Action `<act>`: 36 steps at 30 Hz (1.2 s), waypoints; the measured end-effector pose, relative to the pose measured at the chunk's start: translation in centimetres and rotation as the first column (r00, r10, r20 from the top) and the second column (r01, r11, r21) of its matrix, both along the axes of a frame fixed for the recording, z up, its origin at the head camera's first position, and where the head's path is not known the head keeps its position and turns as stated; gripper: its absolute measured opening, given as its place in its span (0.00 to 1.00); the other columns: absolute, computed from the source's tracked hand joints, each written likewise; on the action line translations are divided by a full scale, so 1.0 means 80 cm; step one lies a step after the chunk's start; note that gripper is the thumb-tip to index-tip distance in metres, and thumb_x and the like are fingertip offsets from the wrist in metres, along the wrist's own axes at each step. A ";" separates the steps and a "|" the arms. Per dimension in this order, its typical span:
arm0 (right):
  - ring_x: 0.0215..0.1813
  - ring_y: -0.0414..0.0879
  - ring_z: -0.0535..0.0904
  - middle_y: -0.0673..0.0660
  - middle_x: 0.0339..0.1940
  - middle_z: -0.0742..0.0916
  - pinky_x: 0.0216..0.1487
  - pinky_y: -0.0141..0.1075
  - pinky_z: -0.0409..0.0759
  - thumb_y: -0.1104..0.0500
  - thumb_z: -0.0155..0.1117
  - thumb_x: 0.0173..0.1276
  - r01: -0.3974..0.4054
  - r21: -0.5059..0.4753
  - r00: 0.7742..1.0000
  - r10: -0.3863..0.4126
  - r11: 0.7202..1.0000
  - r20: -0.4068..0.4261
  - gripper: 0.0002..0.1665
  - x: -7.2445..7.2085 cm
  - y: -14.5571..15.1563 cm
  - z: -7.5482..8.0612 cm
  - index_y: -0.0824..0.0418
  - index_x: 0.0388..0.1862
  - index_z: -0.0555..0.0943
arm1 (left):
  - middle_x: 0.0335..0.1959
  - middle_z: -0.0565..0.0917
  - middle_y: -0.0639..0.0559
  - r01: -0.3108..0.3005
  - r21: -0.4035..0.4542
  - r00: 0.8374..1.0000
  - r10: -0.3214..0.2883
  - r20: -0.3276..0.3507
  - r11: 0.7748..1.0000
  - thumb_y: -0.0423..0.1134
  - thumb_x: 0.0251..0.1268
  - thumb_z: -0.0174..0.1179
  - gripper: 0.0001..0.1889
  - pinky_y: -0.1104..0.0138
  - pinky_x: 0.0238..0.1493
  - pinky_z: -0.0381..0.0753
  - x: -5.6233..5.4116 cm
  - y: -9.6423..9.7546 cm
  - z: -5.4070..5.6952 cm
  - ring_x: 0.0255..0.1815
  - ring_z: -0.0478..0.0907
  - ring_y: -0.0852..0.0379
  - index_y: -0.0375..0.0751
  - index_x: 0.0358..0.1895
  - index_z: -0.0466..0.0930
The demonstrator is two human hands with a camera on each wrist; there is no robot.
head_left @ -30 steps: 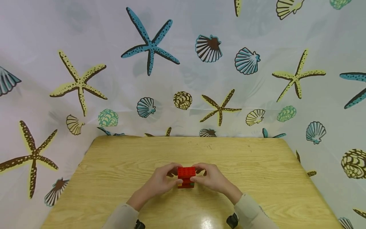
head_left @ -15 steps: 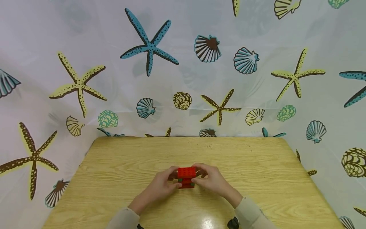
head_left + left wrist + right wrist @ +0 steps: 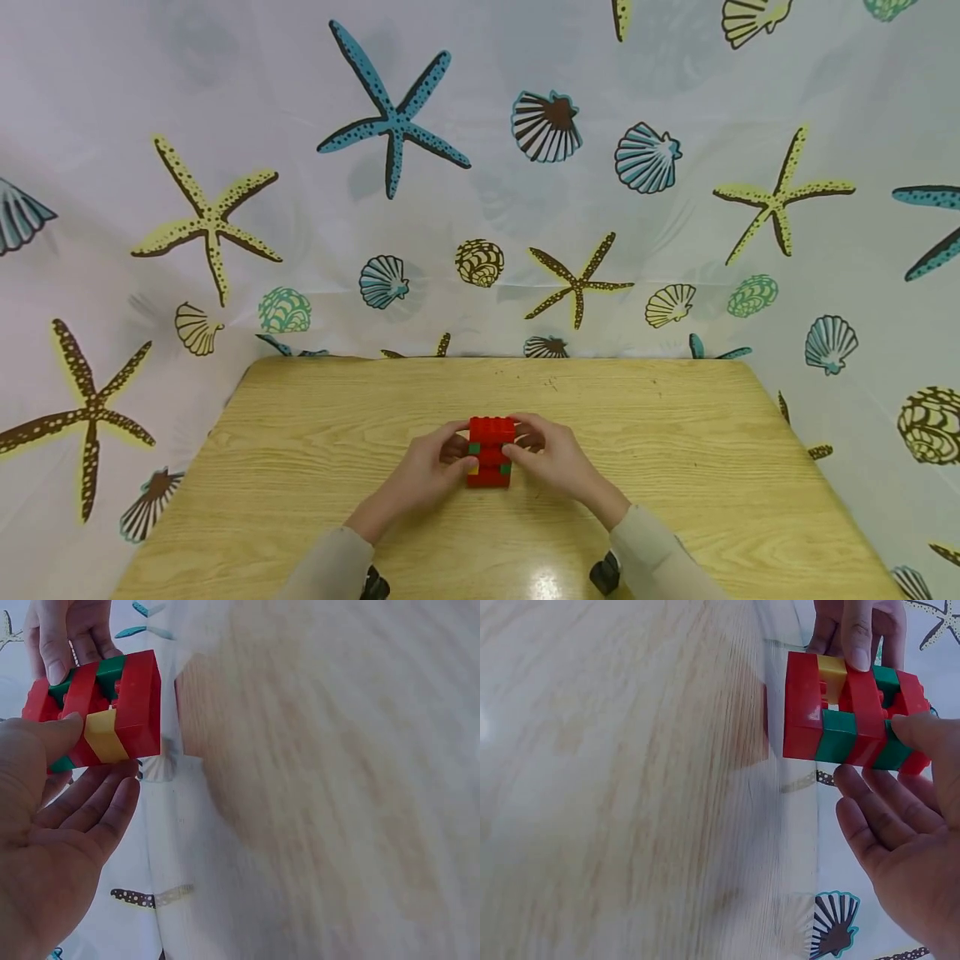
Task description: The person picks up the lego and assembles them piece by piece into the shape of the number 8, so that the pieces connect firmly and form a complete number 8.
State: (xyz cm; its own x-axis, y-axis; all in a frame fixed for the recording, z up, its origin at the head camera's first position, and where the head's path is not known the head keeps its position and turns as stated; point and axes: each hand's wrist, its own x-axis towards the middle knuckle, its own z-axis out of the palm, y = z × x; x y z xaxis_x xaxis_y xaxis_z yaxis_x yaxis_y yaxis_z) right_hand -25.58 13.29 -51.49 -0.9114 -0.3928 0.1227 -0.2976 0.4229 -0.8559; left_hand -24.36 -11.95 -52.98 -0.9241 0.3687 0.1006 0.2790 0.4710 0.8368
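Observation:
Both hands hold one stack of toy building bricks (image 3: 492, 455) in the head view. Three long red bricks (image 3: 137, 701) make its layers, with short bricks and open gaps between them. A yellow brick (image 3: 106, 737) and a green brick show at its left end, two green ones, such as this green brick (image 3: 836, 736), at its right end. My left hand (image 3: 429, 468) grips the left end, thumb in front. At the right end, my right hand (image 3: 553, 458) pinches the stack with thumb and fingers. Both wrist views show the stack raised off the table.
A light wood-grain table (image 3: 345, 400) lies under the hands and faintly reflects the red bricks. White cloth (image 3: 480, 183) printed with starfish and shells hangs behind it and along both sides. Dark wrist devices (image 3: 604, 573) sit near the sleeves.
The brick stack has shifted up in the head view and tilted, so its layered front shows more. Both hands have moved with it, keeping their hold.

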 end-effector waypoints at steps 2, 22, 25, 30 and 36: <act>0.54 0.51 0.89 0.58 0.58 0.90 0.58 0.45 0.87 0.53 0.69 0.76 0.019 -0.006 1.000 -0.019 1.000 0.006 0.31 -0.004 -0.002 -0.001 0.60 0.74 0.76 | 0.54 0.88 0.45 -0.018 0.002 1.000 0.018 0.012 1.000 0.40 0.75 0.66 0.32 0.55 0.60 0.86 -0.004 0.001 0.002 0.54 0.87 0.50 0.36 0.77 0.69; 0.55 0.57 0.88 0.65 0.64 0.85 0.53 0.46 0.89 0.58 0.68 0.76 0.104 -0.009 0.994 -0.104 0.995 0.029 0.35 -0.037 -0.013 -0.017 0.63 0.78 0.70 | 0.53 0.89 0.41 -0.122 -0.057 0.991 0.125 0.044 0.991 0.40 0.79 0.62 0.29 0.60 0.50 0.89 -0.051 0.020 -0.009 0.48 0.87 0.53 0.29 0.76 0.69; 0.55 0.56 0.87 0.66 0.66 0.84 0.52 0.45 0.89 0.60 0.69 0.74 0.092 -0.009 0.995 -0.091 0.996 0.041 0.38 -0.038 -0.014 -0.018 0.66 0.79 0.69 | 0.54 0.89 0.40 -0.128 -0.080 0.991 0.131 0.030 0.988 0.41 0.80 0.61 0.29 0.60 0.50 0.89 -0.056 0.022 -0.012 0.49 0.88 0.52 0.28 0.75 0.70; 0.55 0.56 0.87 0.67 0.66 0.83 0.51 0.44 0.89 0.61 0.70 0.74 0.084 -0.001 0.995 -0.084 0.996 0.056 0.40 -0.042 -0.016 -0.019 0.68 0.80 0.67 | 0.57 0.88 0.38 -0.148 -0.119 0.989 0.147 -0.019 0.982 0.41 0.80 0.61 0.27 0.54 0.56 0.88 -0.059 0.025 -0.013 0.55 0.86 0.48 0.26 0.72 0.72; 0.59 0.58 0.86 0.67 0.66 0.83 0.55 0.46 0.88 0.59 0.67 0.78 0.088 0.031 0.994 -0.090 0.996 0.063 0.37 -0.044 -0.017 -0.024 0.69 0.80 0.67 | 0.55 0.88 0.37 -0.177 -0.125 0.984 0.171 -0.053 0.976 0.39 0.80 0.61 0.24 0.53 0.54 0.88 -0.062 0.032 -0.013 0.51 0.86 0.48 0.23 0.68 0.76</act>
State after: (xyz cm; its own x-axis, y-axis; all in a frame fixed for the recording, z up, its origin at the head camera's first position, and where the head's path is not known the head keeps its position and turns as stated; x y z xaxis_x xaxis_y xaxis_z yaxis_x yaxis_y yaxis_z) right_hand -29.14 11.96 -53.44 -0.9484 -0.3125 0.0527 -0.2025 0.4697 -0.8593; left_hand -29.28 -9.35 -54.05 -0.9713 0.2150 0.1020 0.2163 0.6187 0.7553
